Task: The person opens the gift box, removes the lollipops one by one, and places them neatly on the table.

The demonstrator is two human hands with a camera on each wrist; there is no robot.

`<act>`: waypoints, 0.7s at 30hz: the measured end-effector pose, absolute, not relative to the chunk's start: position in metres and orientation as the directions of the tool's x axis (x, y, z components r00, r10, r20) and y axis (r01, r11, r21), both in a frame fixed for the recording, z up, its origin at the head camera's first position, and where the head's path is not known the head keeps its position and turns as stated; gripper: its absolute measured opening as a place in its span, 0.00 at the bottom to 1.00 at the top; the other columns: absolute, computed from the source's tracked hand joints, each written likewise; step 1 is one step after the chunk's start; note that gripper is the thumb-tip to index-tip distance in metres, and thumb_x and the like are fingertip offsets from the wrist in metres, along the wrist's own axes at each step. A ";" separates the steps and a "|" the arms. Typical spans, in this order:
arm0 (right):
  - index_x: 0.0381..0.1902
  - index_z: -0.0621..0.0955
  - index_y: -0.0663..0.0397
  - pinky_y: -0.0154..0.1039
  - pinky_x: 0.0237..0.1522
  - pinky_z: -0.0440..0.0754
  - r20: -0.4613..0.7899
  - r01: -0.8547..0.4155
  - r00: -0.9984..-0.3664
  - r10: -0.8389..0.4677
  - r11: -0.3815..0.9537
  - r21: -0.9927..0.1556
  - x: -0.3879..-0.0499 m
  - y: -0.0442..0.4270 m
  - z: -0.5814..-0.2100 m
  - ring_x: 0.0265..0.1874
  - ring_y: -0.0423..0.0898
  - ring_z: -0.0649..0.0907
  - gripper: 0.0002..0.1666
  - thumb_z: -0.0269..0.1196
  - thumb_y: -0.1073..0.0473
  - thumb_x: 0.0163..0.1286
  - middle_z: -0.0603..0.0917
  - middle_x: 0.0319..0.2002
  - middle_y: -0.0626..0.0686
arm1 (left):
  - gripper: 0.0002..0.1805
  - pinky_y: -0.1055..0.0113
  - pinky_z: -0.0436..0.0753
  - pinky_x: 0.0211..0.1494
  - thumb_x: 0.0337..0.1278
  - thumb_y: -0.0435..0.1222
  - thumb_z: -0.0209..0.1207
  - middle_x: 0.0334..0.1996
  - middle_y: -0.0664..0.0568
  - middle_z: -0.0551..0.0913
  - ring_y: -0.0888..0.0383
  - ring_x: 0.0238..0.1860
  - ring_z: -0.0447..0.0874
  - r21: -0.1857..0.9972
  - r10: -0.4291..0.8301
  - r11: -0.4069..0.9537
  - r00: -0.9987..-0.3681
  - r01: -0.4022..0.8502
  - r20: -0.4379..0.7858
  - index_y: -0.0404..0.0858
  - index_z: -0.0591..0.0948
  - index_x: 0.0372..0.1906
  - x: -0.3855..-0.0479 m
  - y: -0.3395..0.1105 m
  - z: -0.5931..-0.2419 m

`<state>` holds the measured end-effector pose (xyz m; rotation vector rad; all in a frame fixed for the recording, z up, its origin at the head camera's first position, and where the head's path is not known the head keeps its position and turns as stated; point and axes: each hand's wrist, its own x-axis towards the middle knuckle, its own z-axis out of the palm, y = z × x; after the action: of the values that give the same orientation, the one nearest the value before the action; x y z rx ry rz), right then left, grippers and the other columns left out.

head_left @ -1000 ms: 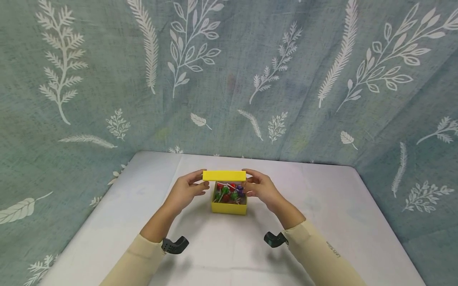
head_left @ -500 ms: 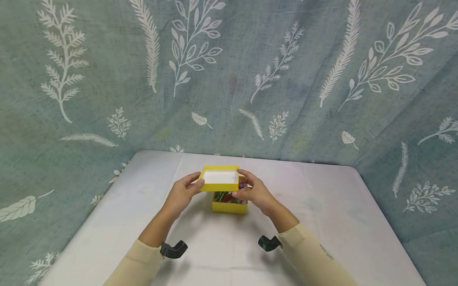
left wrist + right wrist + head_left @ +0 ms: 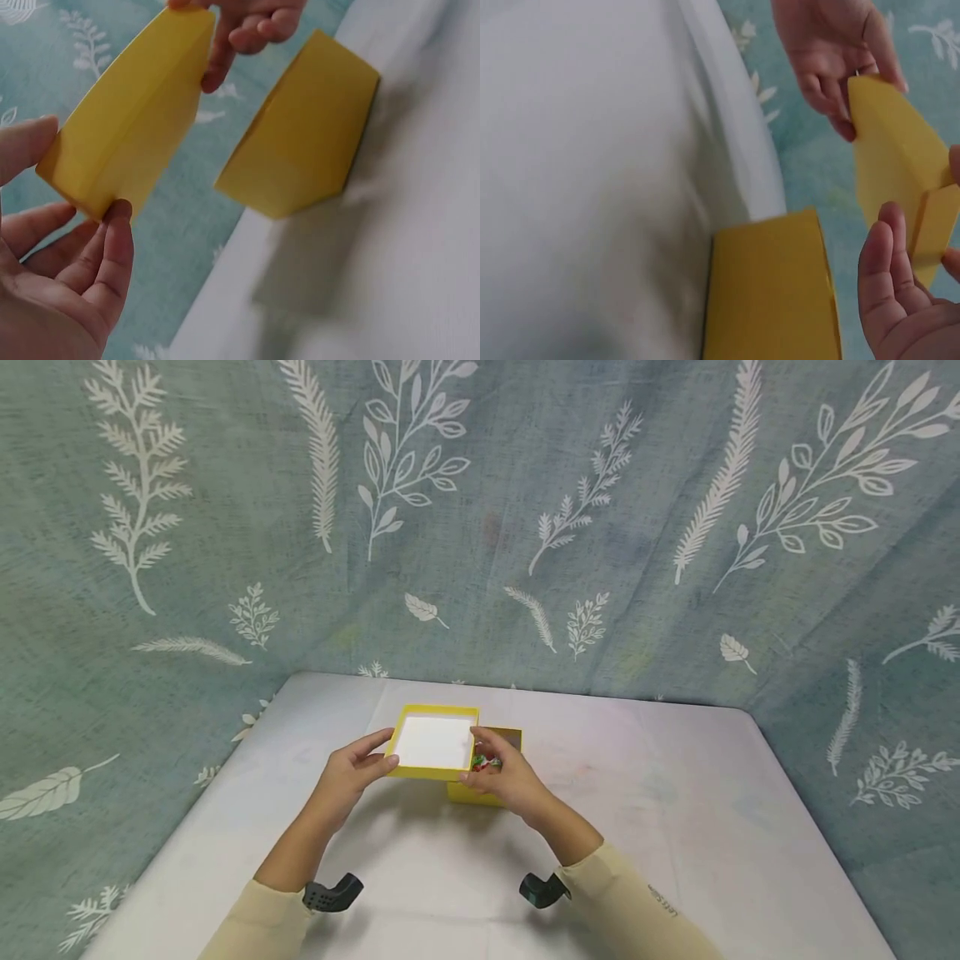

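Yellow lid (image 3: 433, 743) between them, both hands have closed their fingertips on its opposite sides, the left hand (image 3: 345, 782) at the end farther from the box (image 3: 472, 794), the right hand (image 3: 512, 782) at the end nearest it. Each takes hold only at the rim, thumb on the near corner and fingers at the side wall, the palms standing well off; the left wrist view shows a left fingertip pressed to the lid's outer face, and the right wrist view shows two right-hand fingers nearly straight alongside it. Held clear of the table, the lid hangs to the left of the box and higher than it, overlapping its left part in the head view but apart from it in both wrist views; its white inside is tipped toward the person. The forearms slant inward from the near side of the box, the right hand hiding part of its front. Small red and green pieces (image 3: 485, 764) show inside the box, too covered to make out fully. Pale beige sleeves (image 3: 639, 902) end short of the wrists, and a dark curved device (image 3: 335, 893) juts inward from each. Under the box spreads the white-covered table (image 3: 667, 810), and beyond it rises a blue-green cloth (image 3: 480, 552) printed with white leaves and fronds.
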<state>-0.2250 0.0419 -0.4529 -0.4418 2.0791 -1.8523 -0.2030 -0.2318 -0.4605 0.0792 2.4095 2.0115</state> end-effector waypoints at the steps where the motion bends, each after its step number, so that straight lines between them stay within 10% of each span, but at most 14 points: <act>1: 0.73 0.64 0.42 0.42 0.40 0.83 -0.028 -0.026 -0.901 -0.432 0.118 -0.993 -0.223 0.039 -0.453 0.38 0.49 0.81 0.46 0.72 0.59 0.60 0.71 0.63 0.58 | 0.36 0.69 0.79 0.54 0.56 0.45 0.68 0.59 0.39 0.77 0.57 0.50 0.83 0.984 0.043 0.172 -0.998 0.045 0.038 0.37 0.71 0.68 -0.202 -0.235 -0.462; 21: 0.76 0.58 0.42 0.47 0.35 0.85 -0.033 -0.055 -0.890 -0.455 0.178 -0.983 -0.192 -0.010 -0.477 0.33 0.51 0.85 0.52 0.72 0.60 0.60 0.73 0.63 0.55 | 0.43 0.70 0.82 0.47 0.50 0.41 0.72 0.62 0.36 0.73 0.55 0.54 0.80 0.957 0.041 0.290 -0.999 -0.004 -0.016 0.38 0.66 0.71 -0.174 -0.288 -0.483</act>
<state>-0.1925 -0.0100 -0.4773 -0.4844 2.1411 -1.7648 -0.1741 -0.2884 -0.4827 0.0358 2.4927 1.8502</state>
